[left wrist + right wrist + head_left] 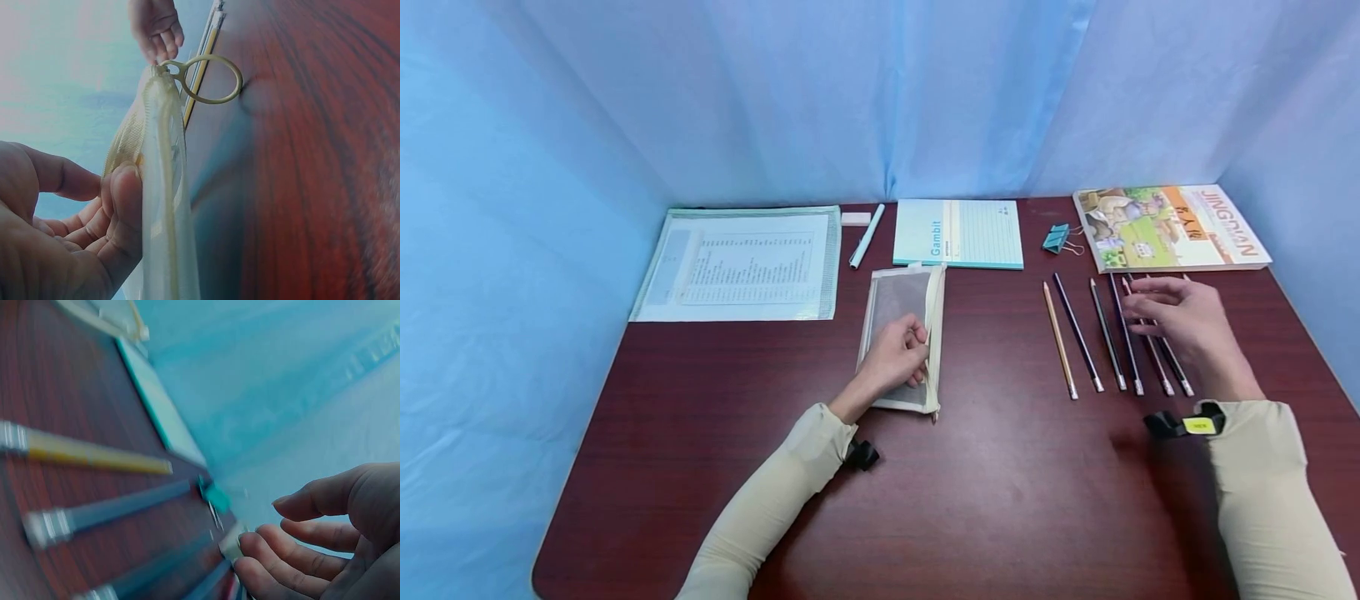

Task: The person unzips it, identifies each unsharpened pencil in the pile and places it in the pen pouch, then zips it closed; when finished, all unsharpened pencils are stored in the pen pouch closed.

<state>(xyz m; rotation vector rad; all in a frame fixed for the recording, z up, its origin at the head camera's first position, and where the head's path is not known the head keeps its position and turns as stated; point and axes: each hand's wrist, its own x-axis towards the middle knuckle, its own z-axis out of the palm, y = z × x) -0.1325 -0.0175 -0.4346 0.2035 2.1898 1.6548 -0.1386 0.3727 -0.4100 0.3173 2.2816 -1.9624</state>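
A see-through mesh zip pouch (901, 293) with a cream border lies on the table. My left hand (895, 354) pinches the pouch's zipped edge between thumb and fingers. In the left wrist view a ring-shaped zip pull (240, 81) hangs at the far end of that edge. Over on the right, my right hand (1187, 321) hovers above a row of several pencils, fingers loosely bent and nothing between them. The yellow pencil (1059, 340) is leftmost, beside a dark blue pencil (1078, 332). My right hand covers the upper parts of the rightmost pencils.
A mesh folder with a printed sheet (752, 267) lies at the back left. Beyond the pouch are a white eraser (856, 219), a pale pen (867, 237) and a Gambit notebook (958, 233). A teal binder clip (1056, 238) and a picture-covered book (1172, 229) sit back right.
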